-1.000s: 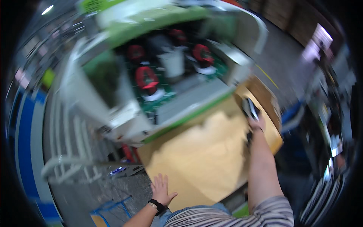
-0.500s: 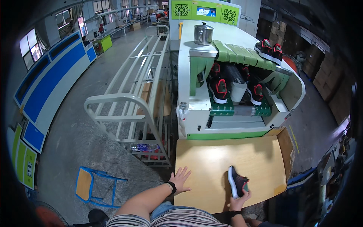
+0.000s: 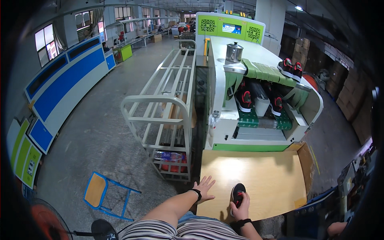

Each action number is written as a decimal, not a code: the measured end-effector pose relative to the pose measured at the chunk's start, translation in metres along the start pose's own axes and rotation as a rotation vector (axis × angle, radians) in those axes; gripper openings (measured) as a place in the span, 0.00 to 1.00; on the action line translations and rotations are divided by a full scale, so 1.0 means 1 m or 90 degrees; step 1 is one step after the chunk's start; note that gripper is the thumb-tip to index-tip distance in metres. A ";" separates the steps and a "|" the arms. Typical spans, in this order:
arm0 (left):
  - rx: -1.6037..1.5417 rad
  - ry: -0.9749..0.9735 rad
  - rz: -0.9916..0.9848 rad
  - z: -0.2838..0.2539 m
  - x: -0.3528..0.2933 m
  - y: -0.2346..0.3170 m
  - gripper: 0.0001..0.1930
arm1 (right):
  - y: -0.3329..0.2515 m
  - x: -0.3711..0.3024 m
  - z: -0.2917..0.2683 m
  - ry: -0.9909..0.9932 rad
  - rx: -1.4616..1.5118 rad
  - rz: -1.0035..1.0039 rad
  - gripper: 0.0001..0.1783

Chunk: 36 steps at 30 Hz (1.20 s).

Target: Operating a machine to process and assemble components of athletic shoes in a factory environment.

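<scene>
Head view: I judge this the shoe-handling step. Right hand (image 3: 241, 206) has its fingers clamped on the dark shoe (image 3: 238, 189), desk's (image 3: 276, 176) 7 o'clock; can't tell if it's touching down. Left hand (image 3: 205, 189), 9 o'clock, fingers apart. Next move likely needs a steady right grip.

Long hall, grey floor (image 3: 108, 136) running far back. Daylit windows (image 3: 47, 43) along the left wall (image 3: 69, 31); one lit lamp (image 3: 299, 8) overhead, right. White pillar (image 3: 269, 24). Pale metal rack (image 3: 155, 97), blue-framed stool (image 3: 95, 190). Cartons (image 3: 353, 90) stacked right, dimmer there. Wooden tabletop (image 3: 276, 180), light pooled on it.
</scene>
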<state>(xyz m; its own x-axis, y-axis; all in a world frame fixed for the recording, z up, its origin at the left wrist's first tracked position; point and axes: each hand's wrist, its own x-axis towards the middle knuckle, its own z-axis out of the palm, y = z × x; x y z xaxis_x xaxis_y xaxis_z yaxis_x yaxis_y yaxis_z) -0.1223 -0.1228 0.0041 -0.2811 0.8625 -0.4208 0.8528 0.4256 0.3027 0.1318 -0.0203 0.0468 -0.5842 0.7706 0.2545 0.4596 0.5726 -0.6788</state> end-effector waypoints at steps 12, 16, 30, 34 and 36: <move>-0.020 0.015 0.004 -0.002 -0.009 0.000 0.52 | 0.005 -0.002 0.010 0.000 -0.018 0.000 0.33; -0.024 0.018 0.005 -0.001 -0.007 -0.003 0.52 | 0.007 -0.001 0.013 0.001 -0.012 -0.006 0.32; -0.027 0.017 0.009 0.002 -0.004 -0.005 0.51 | 0.003 -0.002 0.012 0.017 0.012 -0.008 0.36; -0.040 0.038 0.013 0.008 -0.002 -0.008 0.53 | 0.004 -0.005 0.017 0.069 -0.007 0.003 0.36; -0.039 0.038 0.014 0.007 -0.005 -0.006 0.52 | 0.009 -0.006 0.017 0.051 -0.003 0.005 0.34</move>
<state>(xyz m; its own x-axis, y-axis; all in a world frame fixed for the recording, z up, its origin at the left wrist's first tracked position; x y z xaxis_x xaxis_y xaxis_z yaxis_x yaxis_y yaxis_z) -0.1236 -0.1314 -0.0016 -0.2895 0.8858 -0.3627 0.8311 0.4206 0.3639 0.1276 -0.0240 0.0269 -0.5262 0.7943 0.3036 0.4665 0.5681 -0.6779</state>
